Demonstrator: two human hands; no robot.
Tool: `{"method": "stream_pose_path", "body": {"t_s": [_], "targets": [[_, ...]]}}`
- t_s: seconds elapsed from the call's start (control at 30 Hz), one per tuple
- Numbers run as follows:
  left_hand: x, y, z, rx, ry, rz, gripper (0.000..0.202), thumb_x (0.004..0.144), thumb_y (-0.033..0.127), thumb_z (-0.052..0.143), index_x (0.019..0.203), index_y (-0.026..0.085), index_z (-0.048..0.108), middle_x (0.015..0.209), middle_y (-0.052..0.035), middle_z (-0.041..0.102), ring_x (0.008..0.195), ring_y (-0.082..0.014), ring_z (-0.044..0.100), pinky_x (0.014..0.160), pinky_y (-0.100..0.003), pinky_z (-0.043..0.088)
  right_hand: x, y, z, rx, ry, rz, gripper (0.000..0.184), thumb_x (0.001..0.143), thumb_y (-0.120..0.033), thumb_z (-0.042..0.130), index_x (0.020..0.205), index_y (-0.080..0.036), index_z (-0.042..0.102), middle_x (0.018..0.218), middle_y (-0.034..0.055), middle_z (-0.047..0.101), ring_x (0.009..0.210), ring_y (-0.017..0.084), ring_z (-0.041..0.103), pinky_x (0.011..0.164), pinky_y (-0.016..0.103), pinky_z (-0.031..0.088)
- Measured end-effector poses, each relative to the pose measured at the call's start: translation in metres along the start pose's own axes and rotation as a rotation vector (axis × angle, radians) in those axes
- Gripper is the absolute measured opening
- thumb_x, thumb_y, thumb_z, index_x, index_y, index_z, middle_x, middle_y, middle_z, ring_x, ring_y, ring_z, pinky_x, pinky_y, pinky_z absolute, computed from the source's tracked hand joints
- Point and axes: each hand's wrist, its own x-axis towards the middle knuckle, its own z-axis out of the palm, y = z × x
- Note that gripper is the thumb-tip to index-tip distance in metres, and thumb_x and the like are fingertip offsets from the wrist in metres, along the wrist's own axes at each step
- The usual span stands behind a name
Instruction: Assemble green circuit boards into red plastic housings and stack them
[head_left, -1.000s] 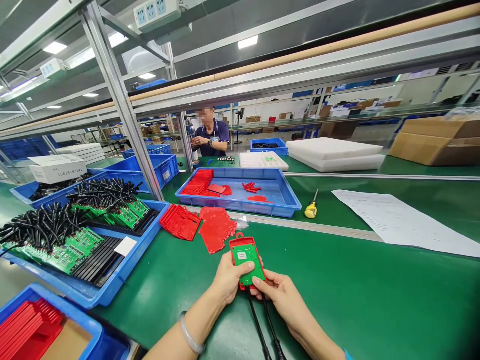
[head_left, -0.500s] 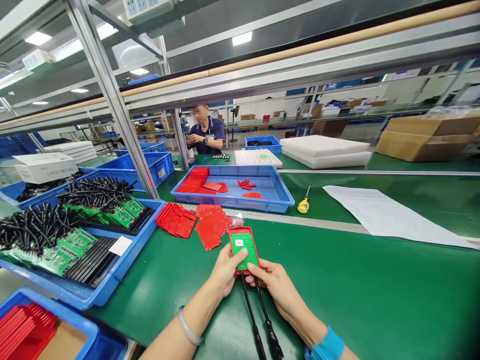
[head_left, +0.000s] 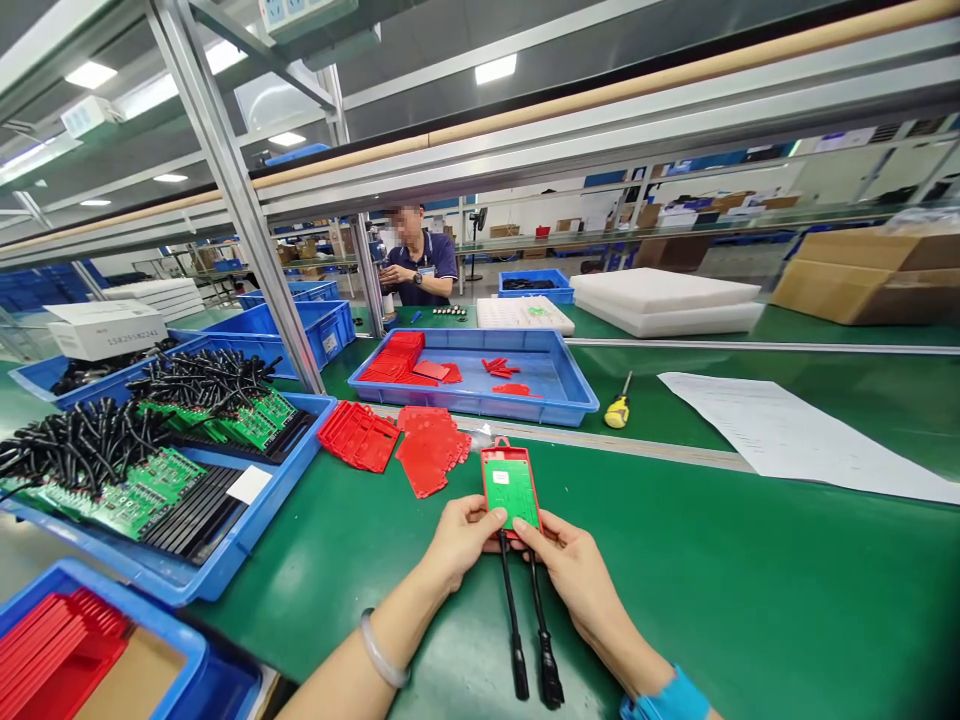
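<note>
Assembly bench, seen from the worker's head. The left hand [head_left: 465, 535] and the right hand [head_left: 574, 565] both grip the lower end of a red housing [head_left: 501, 451] that lies flat on the green bench mat [head_left: 712, 580], directly in front of the worker. Each thumb presses on the bottom edge of the green circuit board [head_left: 512, 493] seated in the housing, while the remaining fingers curl round the sides. Two black cables [head_left: 514, 620] leave the housing between the hands and run toward the worker, side by side, ending in plug connectors. The left wrist carries a pale bangle [head_left: 382, 650] and the right a blue wristband [head_left: 667, 695]. Just beyond the housing lie loose red covers [head_left: 431, 450], and to their left is a stacked row of red shells [head_left: 358, 437]. Behind these stands a blue tray [head_left: 480, 408] holding more red parts, with a yellow-handled screwdriver [head_left: 619, 410] just to its right and a printed sheet [head_left: 795, 435] farther right. At far left, a second blue tray [head_left: 225, 560] holds rows of green boards with black leads. At the next bench beyond, well apart, sits a co-worker [head_left: 420, 265] in a dark shirt, hands raised together.
</note>
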Motion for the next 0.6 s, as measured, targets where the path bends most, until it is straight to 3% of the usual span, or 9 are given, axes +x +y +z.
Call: {"method": "stream_pose_path", "body": {"t_s": [0.17,0.27,0.5,0.6], "targets": [[0.000,0.001,0.001,-0.024,0.019,0.014,0.048,0.059,0.040,0.080,0.092,0.007,0.070,0.083,-0.0123,0.068,0.070,-0.0172,0.061,0.069,-0.031,0.051,0.003,0.009,-0.006,-0.134,0.074,-0.127,0.045,0.073,-0.047,0.069,0.106,-0.016,0.065,0.102,0.0094,0.066,0.094,0.028,0.060,0.089,0.040,0.044],[-0.002,0.002,0.001,-0.071,-0.033,-0.006,0.049,0.056,0.036,0.082,0.093,0.007,0.070,0.087,-0.0141,0.068,0.071,-0.0178,0.062,0.069,-0.032,0.052,0.006,0.013,-0.009,-0.183,0.128,-0.136,0.047,0.071,-0.047,0.070,0.106,-0.017,0.065,0.104,0.0091,0.065,0.096,0.028,0.059,0.088,0.039,0.044],[-0.005,0.003,0.005,-0.137,0.000,0.047,0.037,0.055,0.027,0.082,0.083,0.005,0.069,0.069,-0.0088,0.066,0.053,-0.0113,0.057,0.054,-0.024,0.050,-0.003,0.007,-0.004,-0.073,0.026,-0.084,0.046,0.071,-0.044,0.072,0.108,-0.018,0.062,0.105,0.0076,0.066,0.096,0.025,0.059,0.089,0.034,0.044],[-0.007,0.017,0.001,-0.170,-0.013,0.078,0.036,0.058,0.025,0.080,0.087,0.006,0.069,0.075,-0.0089,0.066,0.059,-0.0129,0.059,0.054,-0.024,0.051,0.000,0.005,-0.003,0.008,0.007,-0.071,0.043,0.081,-0.053,0.059,0.107,-0.019,0.063,0.102,0.0073,0.066,0.092,0.023,0.060,0.082,0.032,0.048]]}}
